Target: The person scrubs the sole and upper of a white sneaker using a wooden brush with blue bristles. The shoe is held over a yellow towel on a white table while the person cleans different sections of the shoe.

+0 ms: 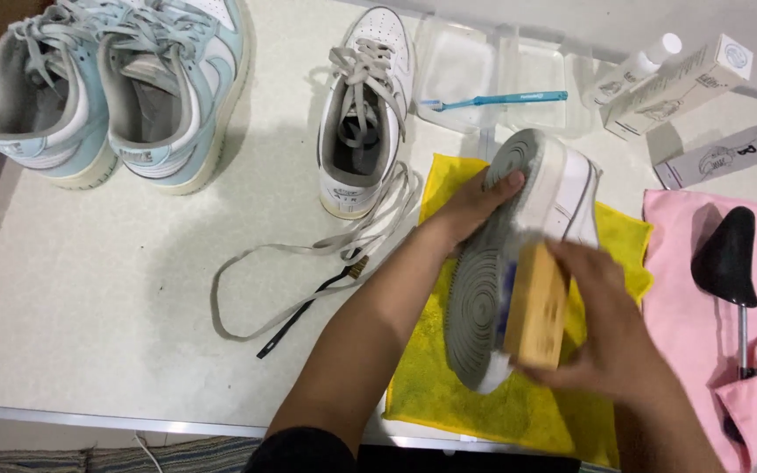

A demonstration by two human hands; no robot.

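A white sneaker (562, 188) lies on its side on a yellow cloth (501, 403), its grey sole (477, 298) turned toward me. My left hand (475, 206) grips the sole's edge near the top and steadies the shoe. My right hand (602, 324) is closed around a wooden-backed brush (536, 307) pressed against the sole's lower half; the hand is motion-blurred. The brush's bristles are hidden against the sole.
A second white sneaker (363, 114) stands upright beyond, with a loose grey lace (308, 254) and a thin dark brush (308, 307) beside it. Pale blue sneakers (116, 88) sit far left. A blue toothbrush (497, 99), boxes (676, 88) and a pink cloth (720, 324) with a black shoe tree (729, 254) lie right.
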